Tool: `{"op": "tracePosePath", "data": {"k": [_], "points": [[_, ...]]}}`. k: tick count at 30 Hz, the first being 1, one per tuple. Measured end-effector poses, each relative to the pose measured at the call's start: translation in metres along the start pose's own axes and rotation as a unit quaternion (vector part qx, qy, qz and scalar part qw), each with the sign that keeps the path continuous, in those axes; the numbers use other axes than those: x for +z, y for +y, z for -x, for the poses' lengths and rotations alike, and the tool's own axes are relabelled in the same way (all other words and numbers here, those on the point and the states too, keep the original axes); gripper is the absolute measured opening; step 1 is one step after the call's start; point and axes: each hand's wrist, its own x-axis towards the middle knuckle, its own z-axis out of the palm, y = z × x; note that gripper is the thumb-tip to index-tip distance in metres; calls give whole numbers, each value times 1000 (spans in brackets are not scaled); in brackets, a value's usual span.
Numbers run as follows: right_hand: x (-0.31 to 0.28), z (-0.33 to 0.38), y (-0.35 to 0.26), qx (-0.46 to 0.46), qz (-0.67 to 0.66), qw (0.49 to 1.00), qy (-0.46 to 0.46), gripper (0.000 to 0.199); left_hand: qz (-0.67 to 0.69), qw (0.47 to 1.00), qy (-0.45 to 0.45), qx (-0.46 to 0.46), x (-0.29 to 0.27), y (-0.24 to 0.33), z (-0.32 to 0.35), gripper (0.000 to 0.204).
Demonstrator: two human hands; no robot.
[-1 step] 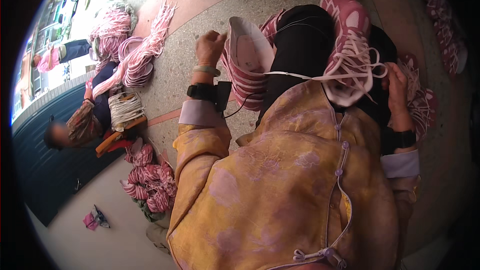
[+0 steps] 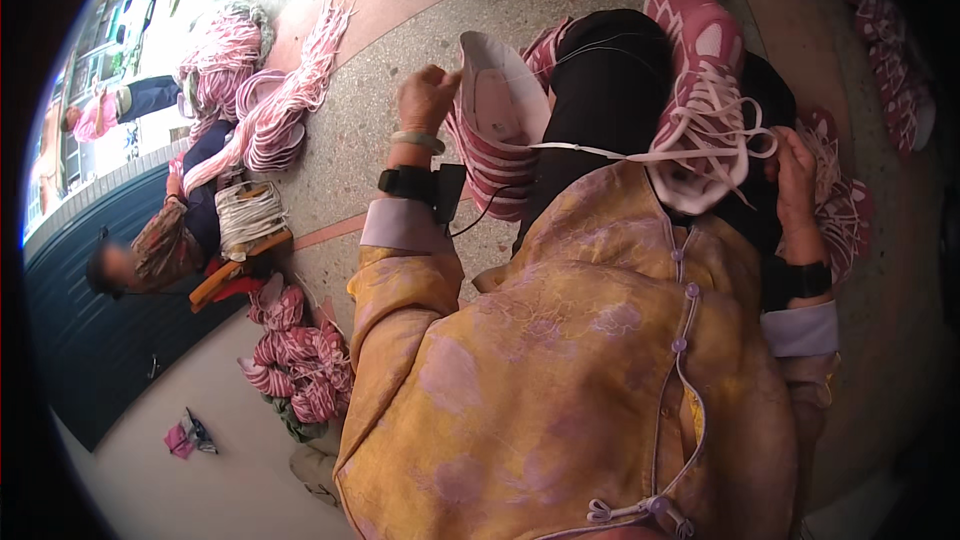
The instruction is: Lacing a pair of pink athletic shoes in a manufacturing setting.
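A pink and white shoe upper (image 2: 695,35) lies along my lap over dark trousers, its eyelets crossed by a white shoelace (image 2: 590,149). One length of this lace runs left to a stack of nested pink-striped shoe uppers (image 2: 490,175) with a pale inside. My left hand (image 2: 425,100) is closed beside the stack's upper left edge; whatever it holds, if anything, is hidden. On the right, my right hand (image 2: 793,165) has its fingers closed at a loop of the shoelace beside the upper.
More laced pink uppers (image 2: 845,210) lie beyond my right hand, others (image 2: 890,60) at the far right. Pink bundles (image 2: 300,360) lie on the floor at left. A co-worker (image 2: 160,245) sits near a wooden stool (image 2: 240,270) with white cord (image 2: 250,220); pink laces (image 2: 290,90) hang close by.
My left hand has shifted slightly right and down, close to the stack's edge. My right hand stays at the lace loop.
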Motion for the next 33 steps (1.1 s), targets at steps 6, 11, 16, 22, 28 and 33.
{"op": "tracePosePath", "data": {"k": [6, 11, 16, 22, 28, 33], "points": [[4, 13, -13, -54, 55, 996, -45, 31, -206, 977, -48, 15, 20, 8, 19, 28], [1, 31, -12, -144, 58, 979, -134, 46, -212, 977, 29, 29, 9, 0, 24, 20], [12, 35, -14, -315, 333, 876, -151, 39, -66, 969, 210, 109, -27, 24, 44, 13], [14, 25, -10, -336, 308, 873, -172, 33, 116, 903, 293, 294, -77, 96, 71, 10], [27, 13, -23, -281, 180, 929, -158, 33, 149, 901, 249, 322, -66, 141, 69, 12], [26, 18, -13, -249, 147, 945, -152, 34, 161, 956, 137, 203, -47, 120, 43, 26]]}}
